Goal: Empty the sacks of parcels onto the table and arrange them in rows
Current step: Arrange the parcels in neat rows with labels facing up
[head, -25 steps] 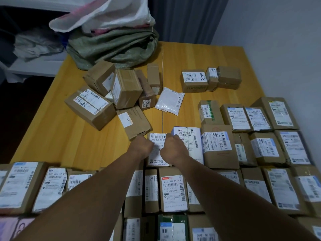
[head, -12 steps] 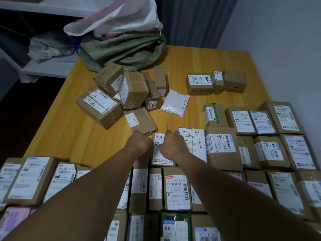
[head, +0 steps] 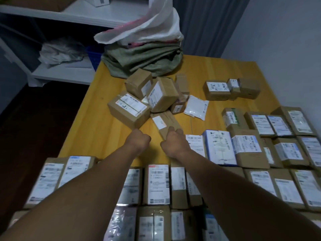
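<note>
My right hand [head: 173,142] reaches over the yellow table [head: 97,129], its fingers curled on the near end of a flat brown parcel [head: 162,120]. That parcel lies at the front of a loose pile of brown boxes [head: 129,110] in the middle of the table. To its left my left hand [head: 138,141] hovers above bare wood with its fingers curled under and nothing in it. Rows of labelled parcels [head: 218,146] fill the right side and the near edge [head: 158,185]. Two limp sacks, one green [head: 144,61] and one white [head: 149,30], lie at the far end.
A white poly bag [head: 196,109] lies right of the pile. Three small boxes [head: 232,88] sit in a line further back. Grey shelves [head: 69,72] stand beyond the table's left edge, and a wall runs along the right.
Both hands have let go of the white-labelled parcel in the middle row and moved left and forward. The right hand now reaches the flat brown parcel. My view has swung left.
</note>
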